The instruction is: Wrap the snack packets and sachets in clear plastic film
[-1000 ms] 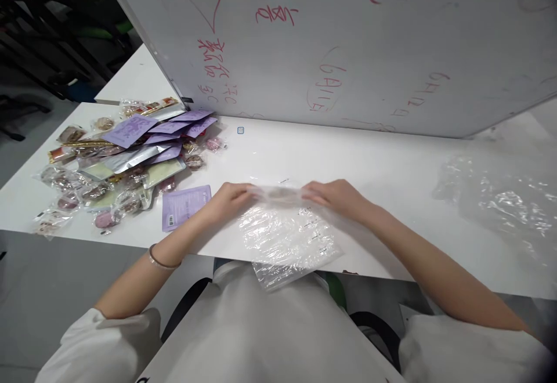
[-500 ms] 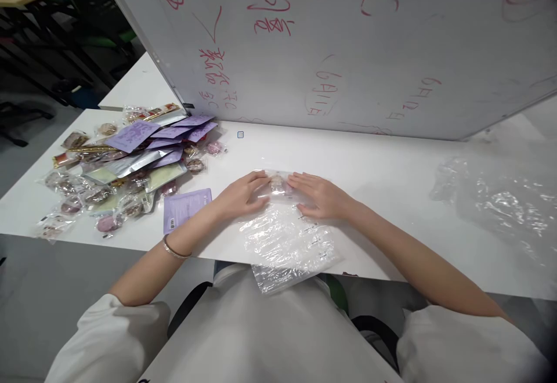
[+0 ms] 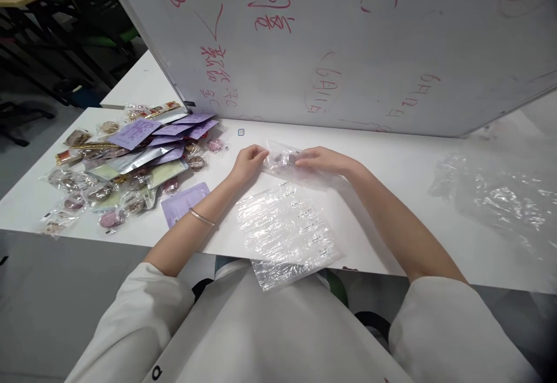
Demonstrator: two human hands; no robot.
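Over the middle of the table, a clear plastic bag point(image 3: 278, 165) with small dark and pale items inside is held between my two hands. My left hand point(image 3: 251, 161) pinches its left end, thumb against bent fingers. Farther along, my right hand point(image 3: 324, 159) grips the bag's right part with the thumb and fingers pressed together. What the items are cannot be made out through the shiny film. Nearer my body lies a clear ridged plastic sheet point(image 3: 285, 232), touched by neither hand, its front corner hanging past the table edge.
At left is a pile of wrapped snacks point(image 3: 100, 191) and purple packets point(image 3: 134, 133). Another purple packet point(image 3: 185, 200) lies by my left forearm. A whiteboard point(image 3: 369, 52) with red writing stands along the back. Crumpled clear plastic point(image 3: 500, 197) covers the table's right side.
Both hands have moved away from my body with the bag, off the ridged sheet. Fingers that lay flat over the bag now grip its ends.
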